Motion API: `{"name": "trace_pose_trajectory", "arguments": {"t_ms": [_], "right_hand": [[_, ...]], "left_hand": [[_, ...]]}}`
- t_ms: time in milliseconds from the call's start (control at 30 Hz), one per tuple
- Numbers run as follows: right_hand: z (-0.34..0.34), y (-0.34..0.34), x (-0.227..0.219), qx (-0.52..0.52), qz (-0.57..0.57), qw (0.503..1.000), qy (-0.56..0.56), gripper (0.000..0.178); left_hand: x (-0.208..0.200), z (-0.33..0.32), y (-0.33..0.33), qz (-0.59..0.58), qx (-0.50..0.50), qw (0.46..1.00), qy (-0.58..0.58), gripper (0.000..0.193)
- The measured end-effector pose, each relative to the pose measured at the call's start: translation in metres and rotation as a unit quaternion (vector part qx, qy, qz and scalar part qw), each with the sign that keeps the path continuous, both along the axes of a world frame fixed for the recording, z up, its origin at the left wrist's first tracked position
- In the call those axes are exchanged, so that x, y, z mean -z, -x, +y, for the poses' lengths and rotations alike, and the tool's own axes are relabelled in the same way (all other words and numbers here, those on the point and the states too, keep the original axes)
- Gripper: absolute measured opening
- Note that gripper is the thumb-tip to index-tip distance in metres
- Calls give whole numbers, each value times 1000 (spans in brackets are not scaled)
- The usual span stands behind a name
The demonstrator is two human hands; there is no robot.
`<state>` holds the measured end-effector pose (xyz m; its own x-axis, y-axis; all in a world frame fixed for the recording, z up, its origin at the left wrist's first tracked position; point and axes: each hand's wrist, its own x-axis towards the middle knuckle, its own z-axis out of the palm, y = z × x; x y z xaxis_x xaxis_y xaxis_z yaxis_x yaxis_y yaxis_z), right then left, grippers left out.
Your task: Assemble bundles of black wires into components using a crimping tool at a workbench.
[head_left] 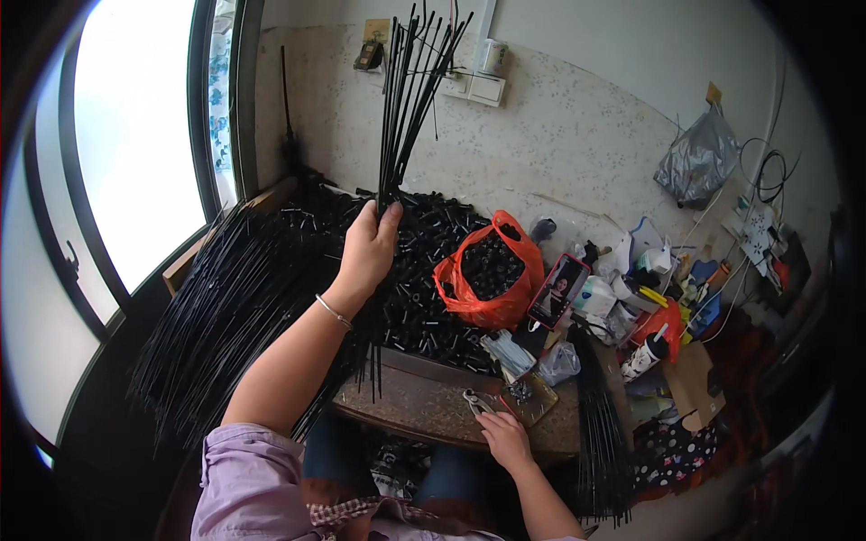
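Note:
My left hand (368,248), raised over the table, grips an upright bundle of thin black rods (406,108). The rods fan out above my fist, and their lower ends hang below it. Close to the table's front edge, my right hand (503,439) is closed around a small pair of metal pliers (475,402); their jaws point away from me and the handles are mostly hidden. Past my left hand lies a large heap of short black tubular pieces (433,316). An orange-red plastic bag (483,311) full of similar small black parts stands on the heap.
A thick mass of long black rods (216,316) covers the left side. Another black bunch (600,424) hangs over the table's right edge. A phone (559,290) leans beside the bag. A shallow tray (538,400) with small metal bits, a cup (645,358) and clutter stand right.

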<state>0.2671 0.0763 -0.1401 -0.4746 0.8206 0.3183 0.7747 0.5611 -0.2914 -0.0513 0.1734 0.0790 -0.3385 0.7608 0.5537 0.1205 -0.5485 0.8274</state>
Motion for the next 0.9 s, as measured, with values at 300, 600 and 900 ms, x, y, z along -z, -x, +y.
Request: {"name": "trace_pose_trajectory", "arguments": {"t_ms": [300,600,900], "right_hand": [[-16,14,-29,-62,107,990,-61,28],[-43,107,-79,-145,477,794,348,49],[-37,110,-76,-48,572,793,203,11]], "left_hand": [[106,-31,-60,-136,157,974,89,14],[61,-71,-84,-251,270,927,68,17],[58,-110,-36,-230,238,921,205,27]]}}
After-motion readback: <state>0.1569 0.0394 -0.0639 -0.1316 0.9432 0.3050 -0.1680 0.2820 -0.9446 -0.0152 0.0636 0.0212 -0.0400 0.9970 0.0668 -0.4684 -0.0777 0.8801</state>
